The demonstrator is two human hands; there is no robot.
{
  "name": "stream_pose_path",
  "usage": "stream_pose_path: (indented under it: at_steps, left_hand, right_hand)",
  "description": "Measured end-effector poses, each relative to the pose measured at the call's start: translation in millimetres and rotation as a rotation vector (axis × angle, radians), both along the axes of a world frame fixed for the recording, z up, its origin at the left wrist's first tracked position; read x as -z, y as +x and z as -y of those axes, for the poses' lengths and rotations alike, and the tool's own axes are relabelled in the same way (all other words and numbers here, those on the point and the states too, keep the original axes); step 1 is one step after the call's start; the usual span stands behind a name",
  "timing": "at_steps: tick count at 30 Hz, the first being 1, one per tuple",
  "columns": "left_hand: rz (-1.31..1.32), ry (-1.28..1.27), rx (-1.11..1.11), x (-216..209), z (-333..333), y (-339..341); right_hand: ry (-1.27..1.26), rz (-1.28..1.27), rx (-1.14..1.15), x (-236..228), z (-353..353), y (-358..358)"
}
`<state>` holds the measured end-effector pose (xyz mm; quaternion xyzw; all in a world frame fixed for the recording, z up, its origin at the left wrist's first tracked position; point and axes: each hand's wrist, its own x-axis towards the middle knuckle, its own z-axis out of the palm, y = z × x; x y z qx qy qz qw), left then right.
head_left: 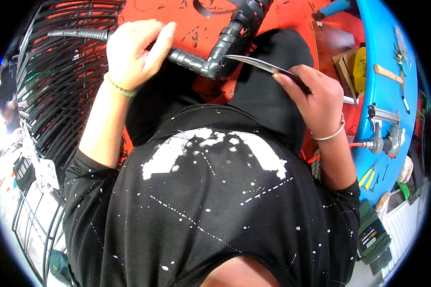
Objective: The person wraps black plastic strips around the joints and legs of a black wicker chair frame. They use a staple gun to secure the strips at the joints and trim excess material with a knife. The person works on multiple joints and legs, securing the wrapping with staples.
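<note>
My left hand [138, 50] is closed round a black wrapped bar [187, 60], whose far-left end pokes out beyond my fist. The bar bends at a corner above my lap and runs up to the far side, bound all along with flat black strip. In my right hand [318, 93] is a knife [256, 62] with a narrow, slightly curved blade; my palm hides most of its handle. The blade points left, its tip close to the bar's corner. Whether the tip touches the bar I cannot tell.
Black slatted woven frames [57, 91] stand along my left. Cut strip scraps litter the red floor [187, 28]. On the blue table [368, 86] to my right lie a wooden-handled hammer [388, 74], a metal air tool [385, 136] and yellow-handled pliers [367, 178]. A green-black case [373, 234] is lower right.
</note>
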<state>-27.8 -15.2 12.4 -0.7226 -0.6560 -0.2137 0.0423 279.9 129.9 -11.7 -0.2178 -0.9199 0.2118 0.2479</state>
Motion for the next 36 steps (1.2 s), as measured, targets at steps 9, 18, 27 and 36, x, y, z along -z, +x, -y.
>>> stream_pose_path:
  at_steps: [9,18,27,36]
  left_hand:
    - [0.025,0.01,0.006,3,-1,0]
    - [0.088,0.04,0.015,4,-4,4]
    - [0.089,-0.022,0.017,1,-1,0]
    - [0.009,-0.025,0.042,-4,5,1]
  right_hand:
    - [-0.04,-0.076,0.125,21,24,5]
    - [-0.293,-0.096,0.157,41,38,-3]
    - [-0.128,-0.127,-0.07,52,-15,-23]
    - [-0.293,-0.104,-0.283,55,-35,-35]
